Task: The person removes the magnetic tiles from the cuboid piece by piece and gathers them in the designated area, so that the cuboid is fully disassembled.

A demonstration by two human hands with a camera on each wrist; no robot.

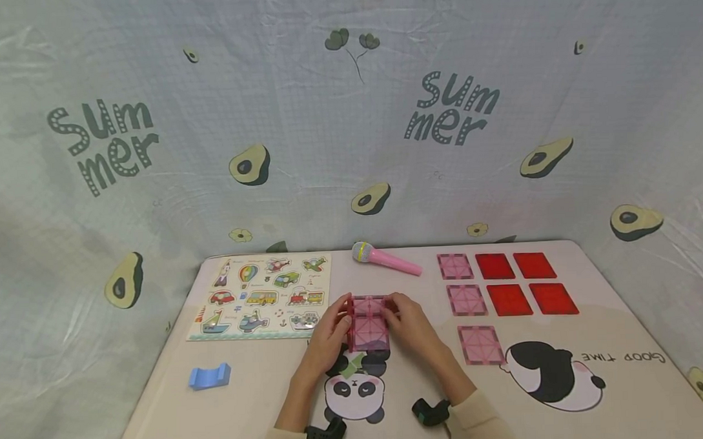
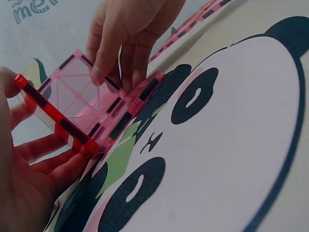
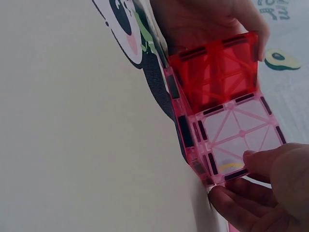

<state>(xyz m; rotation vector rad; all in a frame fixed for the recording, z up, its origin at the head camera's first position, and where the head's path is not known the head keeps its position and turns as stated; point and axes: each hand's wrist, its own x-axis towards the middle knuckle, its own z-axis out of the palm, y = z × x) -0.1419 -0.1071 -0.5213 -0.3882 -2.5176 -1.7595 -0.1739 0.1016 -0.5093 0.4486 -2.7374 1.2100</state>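
Three magnetic tiles meet at a corner on the table, just beyond the printed panda. A pink tile (image 1: 370, 335) lies flat as the base. Along its left side stands a red tile (image 3: 222, 72), gripped by my left hand (image 1: 329, 330) with the fingers against its outer face. At the back edge a second pink tile (image 3: 241, 133) is upright, its side meeting the red one. My right hand (image 1: 412, 324) pinches this pink tile near its right edge, thumb on the near face and fingers behind.
To the right lie more pink tiles (image 1: 466, 300) in a column and several red tiles (image 1: 509, 300). A pink toy microphone (image 1: 394, 262) is at the back. On the left are a vehicle puzzle board (image 1: 244, 313) and a blue curved block (image 1: 210, 377). A printed curtain (image 1: 313, 117) hangs behind.
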